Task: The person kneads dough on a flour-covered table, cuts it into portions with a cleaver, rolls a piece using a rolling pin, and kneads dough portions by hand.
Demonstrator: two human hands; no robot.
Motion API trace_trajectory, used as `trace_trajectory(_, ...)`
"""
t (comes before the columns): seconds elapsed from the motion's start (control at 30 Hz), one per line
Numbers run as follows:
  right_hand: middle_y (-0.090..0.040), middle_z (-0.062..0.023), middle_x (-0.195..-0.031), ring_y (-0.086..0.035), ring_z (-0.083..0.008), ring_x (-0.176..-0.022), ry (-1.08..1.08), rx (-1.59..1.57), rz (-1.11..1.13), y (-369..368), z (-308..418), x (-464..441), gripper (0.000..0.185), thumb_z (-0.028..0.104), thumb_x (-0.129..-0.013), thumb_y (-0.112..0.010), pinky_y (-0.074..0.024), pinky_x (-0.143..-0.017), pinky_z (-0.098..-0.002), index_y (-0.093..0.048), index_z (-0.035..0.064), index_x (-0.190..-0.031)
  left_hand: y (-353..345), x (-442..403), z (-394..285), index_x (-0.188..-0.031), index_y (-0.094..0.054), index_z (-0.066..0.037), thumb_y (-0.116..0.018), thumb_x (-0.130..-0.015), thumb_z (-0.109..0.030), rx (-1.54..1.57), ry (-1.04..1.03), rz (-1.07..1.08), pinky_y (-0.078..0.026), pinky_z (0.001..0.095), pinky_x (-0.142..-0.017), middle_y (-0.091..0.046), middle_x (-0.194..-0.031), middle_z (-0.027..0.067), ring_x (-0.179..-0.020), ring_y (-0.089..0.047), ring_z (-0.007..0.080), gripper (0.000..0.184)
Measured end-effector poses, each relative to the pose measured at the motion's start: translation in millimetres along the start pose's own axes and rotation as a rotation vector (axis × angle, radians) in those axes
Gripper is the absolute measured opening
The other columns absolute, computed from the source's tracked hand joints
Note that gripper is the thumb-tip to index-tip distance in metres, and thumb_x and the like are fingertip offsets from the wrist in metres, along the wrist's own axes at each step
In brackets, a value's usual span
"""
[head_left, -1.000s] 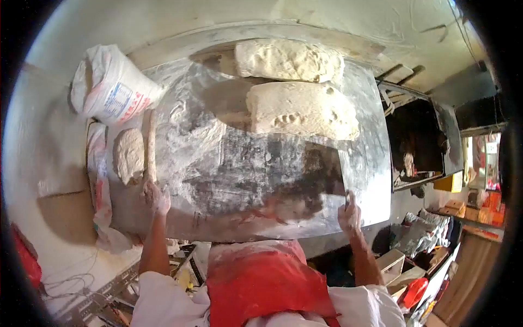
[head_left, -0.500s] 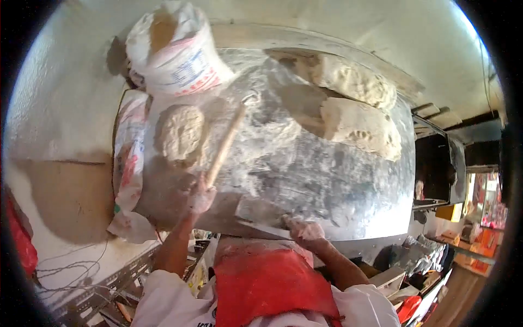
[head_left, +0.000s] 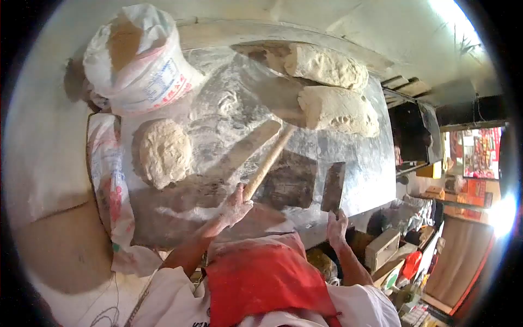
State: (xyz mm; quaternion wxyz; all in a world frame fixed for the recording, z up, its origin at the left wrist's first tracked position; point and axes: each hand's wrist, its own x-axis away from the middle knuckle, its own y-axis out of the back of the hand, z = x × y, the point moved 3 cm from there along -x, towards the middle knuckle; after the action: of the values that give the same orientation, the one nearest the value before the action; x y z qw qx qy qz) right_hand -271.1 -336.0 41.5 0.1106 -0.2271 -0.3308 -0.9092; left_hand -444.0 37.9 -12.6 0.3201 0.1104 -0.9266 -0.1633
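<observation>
My left hand (head_left: pixel 236 207), dusted with flour, is closed around the near end of a wooden rolling pin (head_left: pixel 269 161). The pin slants away to the right, its far tip close to a thick slab of dough (head_left: pixel 338 111). At the right, my right hand (head_left: pixel 337 224) grips the handle of a cleaver (head_left: pixel 333 188) with a broad rectangular blade, raised on edge above the table's front part. On the left side of the floury metal tabletop (head_left: pixel 359 174) lies a round lump of dough (head_left: pixel 165 153). A second long slab of dough (head_left: pixel 327 66) rests behind the first.
An open flour sack (head_left: pixel 144 68) stands at the back left corner. A folded printed sack (head_left: pixel 111 185) hangs along the table's left edge. Boxes (head_left: pixel 382 249) and plastic bags crowd the floor area at right. A dark metal cabinet (head_left: pixel 411 133) stands beyond the right edge.
My left hand has moved right with the rolling pin. The cleaver, low and flat near the front edge before, is now lifted and turned on edge, farther right. The view has shifted right.
</observation>
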Motion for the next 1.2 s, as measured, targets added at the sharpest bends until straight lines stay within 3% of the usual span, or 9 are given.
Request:
trace_trajectory(0.33,-0.060,-0.0061,-0.089,-0.055,-0.0175,-0.074,-0.087,-0.206,-0.327,51.9,-35.0,-79.9,0.038,0.018,-0.097,-0.062,-0.0468,-0.064,-0.0362,-0.056,-0.0027,-0.129,-48.8,-34.3,-102.5,-0.146,-0.041,-0.010,-0.069,-0.092,-0.025,0.037,-0.207,0.329,-0.049,0.0454,-0.098,-0.058,-0.130,0.0207,-0.115,-0.060,0.0394,0.062)
trace_trajectory(0.37,-0.065,-0.0108,-0.098,-0.057,-0.0227,-0.081,0.076,0.337,-0.432,49.8,15.2,-75.2,0.047,0.017,-0.098,-0.061,-0.0481,-0.074,-0.0423,-0.051,-0.0018,-0.139,-44.4,-43.0,-121.2,-0.146,-0.042,-0.010,-0.070,-0.091,-0.022,-0.006,-0.325,0.238,-0.049,0.0452,-0.099,-0.057,-0.131,0.0203,-0.118,-0.059,0.0377,0.062)
trace_trajectory(0.43,-0.064,-0.0179,-0.123,-0.063,-0.0287,-0.105,-0.060,0.216,-0.277,51.5,43.9,-85.1,0.053,0.016,-0.099,-0.058,-0.0503,-0.089,-0.0422,-0.044,0.0003,-0.147,-30.4,-56.7,-125.9,-0.145,-0.043,-0.010,-0.071,-0.090,-0.019,-0.055,-0.426,0.132,-0.048,0.0450,-0.100,-0.057,-0.132,0.0198,-0.121,-0.057,0.0360,0.062)
trace_trajectory(0.53,-0.028,-0.0178,-0.163,-0.028,-0.0286,-0.152,0.113,0.268,-0.021,44.3,47.3,-108.6,0.067,-0.004,-0.094,-0.047,-0.0382,-0.112,-0.0382,-0.027,0.0040,-0.157,36.9,-60.0,-99.6,-0.142,-0.050,-0.008,-0.071,-0.088,-0.012,0.043,-0.569,-0.388,-0.044,0.0442,-0.107,-0.056,-0.134,0.0184,-0.127,-0.053,0.0322,0.058)
trace_trajectory(0.63,-0.052,-0.0245,-0.143,-0.053,-0.0361,-0.130,0.303,0.395,-0.151,30.0,16.1,-127.9,0.062,0.001,-0.092,-0.052,-0.0419,-0.108,-0.0413,-0.037,0.0051,-0.152,151.4,-21.3,-54.8,-0.135,-0.055,-0.004,-0.071,-0.082,-0.007,0.068,-0.317,-0.857,-0.039,0.0446,-0.111,-0.059,-0.131,0.0189,-0.126,-0.053,0.0351,0.055)
trace_trajectory(0.77,-0.037,-0.0224,-0.152,-0.037,-0.0343,-0.145,0.154,0.350,-0.038,12.0,7.8,-130.1,0.070,0.002,-0.091,-0.048,-0.0407,-0.111,-0.0432,-0.025,0.0057,-0.157,244.4,4.4,117.6,-0.141,-0.049,0.000,-0.068,-0.089,-0.015,-0.333,0.143,-1.242,-0.037,0.0482,-0.111,-0.056,-0.134,0.0257,-0.128,-0.050,0.0407,0.057)
trace_trajectory(0.9,-0.044,-0.0240,-0.140,-0.050,-0.0383,-0.129,0.133,0.463,-0.054,10.5,10.0,-125.7,0.072,0.006,-0.090,-0.055,-0.0451,-0.103,-0.0477,-0.028,0.0076,-0.156,255.4,-13.5,150.7,-0.141,-0.048,0.000,-0.068,-0.090,-0.016,0.067,0.390,-1.110,-0.044,0.0437,-0.105,-0.058,-0.133,0.0214,-0.122,-0.056,0.0354,0.057)
trace_trajectory(0.97,-0.049,-0.0282,-0.136,-0.052,-0.0432,-0.125,0.191,0.468,-0.099,4.8,29.2,-113.8,0.076,0.017,-0.086,-0.061,-0.0434,-0.105,-0.0492,-0.031,0.0082,-0.155,251.8,-21.8,132.7,-0.141,-0.048,-0.001,-0.069,-0.089,-0.016,0.869,0.197,-0.898,-0.051,0.0371,-0.094,-0.059,-0.131,0.0150,-0.113,-0.061,0.0258,0.058)
trace_trajectory(1.2,-0.050,-0.0285,-0.135,-0.052,-0.0451,-0.124,0.126,0.742,-0.132,-13.4,47.6,-117.5,0.075,0.012,-0.082,-0.059,-0.0426,-0.106,-0.0501,-0.032,0.0075,-0.152,193.1,-14.2,-24.2,-0.150,-0.034,-0.013,-0.065,-0.097,-0.019,0.886,-0.012,-0.398,-0.050,0.0322,-0.091,-0.056,-0.119,0.0026,-0.105,-0.057,0.0133,0.061)
